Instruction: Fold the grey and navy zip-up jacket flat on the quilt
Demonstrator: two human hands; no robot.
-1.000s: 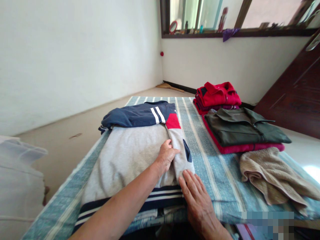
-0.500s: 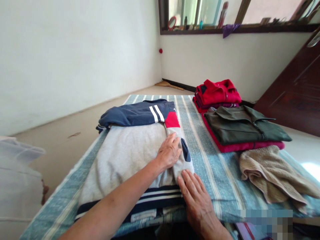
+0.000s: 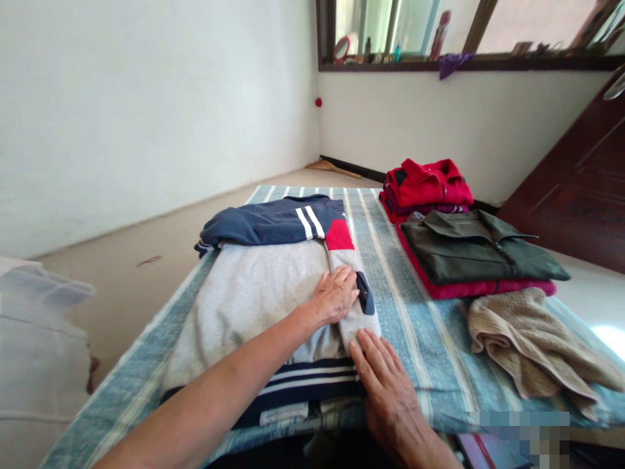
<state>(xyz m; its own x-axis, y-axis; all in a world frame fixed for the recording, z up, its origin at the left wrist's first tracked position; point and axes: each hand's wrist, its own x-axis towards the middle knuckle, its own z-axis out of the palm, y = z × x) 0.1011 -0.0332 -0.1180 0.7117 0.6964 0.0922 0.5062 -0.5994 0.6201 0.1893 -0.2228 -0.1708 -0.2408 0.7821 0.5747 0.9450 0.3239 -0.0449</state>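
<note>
One soft-looking grey sweatshirt [image 3: 254, 280] with navy and red blocks is laid out on a blue cloth [image 3: 403, 319] with pale stripes. Left hand [image 3: 336, 294] is flat on the narrow folded strip, right beside a curved navy patch. Right hand [image 3: 383, 374] has its fingers along the lower right edge, near the striped hem. Grip's loose on both: fingers out straight, nothing pinched. Over to the right, a smooth dark-green jacket [image 3: 454, 260] tops magenta fabric [image 3: 527, 287], with a crumpled, nubbly beige towel [image 3: 522, 332] next to it.
</note>
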